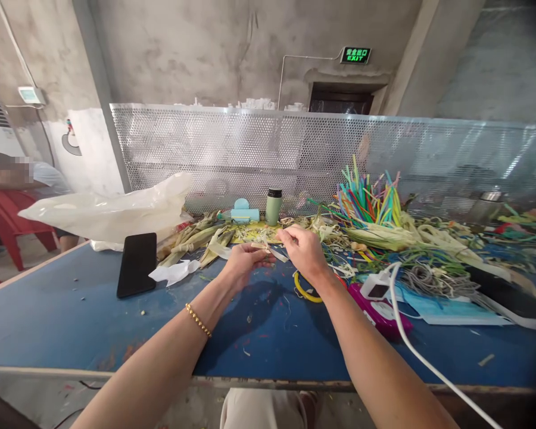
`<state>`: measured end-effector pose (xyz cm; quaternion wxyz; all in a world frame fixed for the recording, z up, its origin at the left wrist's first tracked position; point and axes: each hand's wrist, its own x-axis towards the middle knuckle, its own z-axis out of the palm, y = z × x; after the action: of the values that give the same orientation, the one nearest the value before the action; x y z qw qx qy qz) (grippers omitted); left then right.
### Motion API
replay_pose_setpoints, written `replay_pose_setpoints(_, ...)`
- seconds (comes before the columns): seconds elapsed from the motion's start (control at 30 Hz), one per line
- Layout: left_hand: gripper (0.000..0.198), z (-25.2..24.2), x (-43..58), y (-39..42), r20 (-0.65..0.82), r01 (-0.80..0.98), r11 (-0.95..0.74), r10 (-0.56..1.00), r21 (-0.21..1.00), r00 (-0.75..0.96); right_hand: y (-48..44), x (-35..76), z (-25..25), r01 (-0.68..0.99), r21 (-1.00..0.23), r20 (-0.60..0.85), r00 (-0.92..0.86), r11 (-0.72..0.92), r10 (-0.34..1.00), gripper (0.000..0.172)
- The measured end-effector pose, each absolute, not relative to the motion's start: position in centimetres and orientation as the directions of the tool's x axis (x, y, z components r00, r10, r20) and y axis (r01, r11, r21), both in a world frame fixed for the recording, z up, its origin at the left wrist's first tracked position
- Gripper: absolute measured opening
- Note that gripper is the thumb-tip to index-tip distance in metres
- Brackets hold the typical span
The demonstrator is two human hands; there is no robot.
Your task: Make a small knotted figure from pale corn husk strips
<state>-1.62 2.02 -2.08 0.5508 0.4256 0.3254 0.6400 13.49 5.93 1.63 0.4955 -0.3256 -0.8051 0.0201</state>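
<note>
Over the middle of the blue table (93, 328), my left hand (243, 262) pinches a pale, flat strip that looks like dried corn husk (279, 255). My right hand (304, 247) is closed just to the right and slightly higher, its thumb and fingertips pressed together. What it pinches is too small to make out. Beyond the hands lie yellowish husk scraps, with a bundle of husk leaves (190, 241) to the left. A yellow ring (304, 289), partly hidden by my right forearm, lies below my right hand.
A black phone (137, 265) and a large plastic bag (116, 211) are on the left. A green tumbler (274, 207) stands at the back. Colourful stems (368, 196), a magenta power strip (382, 313), a white cable (415, 348) and a blue mask (455, 311) occupy the right.
</note>
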Motion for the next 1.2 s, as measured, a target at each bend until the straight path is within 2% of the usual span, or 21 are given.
replay_pose_setpoints(0.1,0.019,-1.8,-1.6,1.8,0.219,-0.435,-0.209,0.975,0.876,-0.028,6.7,13.7,1.1,0.528,-0.454,0.675,-0.322,0.718,0.664,0.031)
replay_pose_setpoints(0.17,0.021,-1.7,-1.6,1.6,0.236,-0.432,-0.229,0.971,0.872,-0.038,7.0,13.5,0.6,0.438,-0.552,0.576,-0.415,0.709,0.704,0.021)
replay_pose_setpoints(0.27,0.021,-1.4,-1.5,1.3,0.239,-0.418,-0.229,0.971,0.879,-0.029,7.0,13.2,0.2,0.378,-0.603,0.569,-0.413,0.703,0.711,0.016)
replay_pose_setpoints(0.33,0.019,-1.2,-1.6,1.1,0.232,-0.416,-0.209,0.973,0.885,0.005,6.7,13.1,0.3,0.407,-0.565,0.589,-0.410,0.718,0.696,0.018)
replay_pose_setpoints(0.43,0.022,-1.1,-1.6,1.0,0.237,-0.409,-0.200,0.971,0.890,0.040,6.3,13.3,0.7,0.447,-0.439,0.637,-0.457,0.780,0.621,0.020)
replay_pose_setpoints(0.57,0.027,-1.7,-1.7,1.4,0.240,-0.390,-0.229,0.971,0.892,-0.022,5.9,13.2,0.8,0.474,-0.258,0.675,-0.536,0.842,0.508,0.022)
replay_pose_setpoints(0.7,0.028,-2.1,-1.9,1.7,0.235,-0.375,-0.233,0.971,0.897,-0.043,5.8,13.2,0.6,0.488,-0.175,0.652,-0.593,0.855,0.472,0.021)
replay_pose_setpoints(0.83,0.028,-2.0,-2.0,1.6,0.217,-0.374,-0.209,0.976,0.904,-0.022,6.1,13.3,0.4,0.501,-0.152,0.646,-0.602,0.852,0.469,0.021)
replay_pose_setpoints(1.1,0.026,-2.3,-1.9,1.8,0.177,-0.340,-0.189,0.982,0.921,-0.067,6.7,13.3,0.3,0.473,-0.185,0.633,-0.614,0.862,0.473,0.024)
replay_pose_setpoints(1.2,0.026,-2.2,-2.2,1.8,0.167,-0.346,-0.160,0.986,0.924,-0.009,6.9,13.4,0.3,0.466,-0.207,0.641,-0.599,0.860,0.479,0.023)
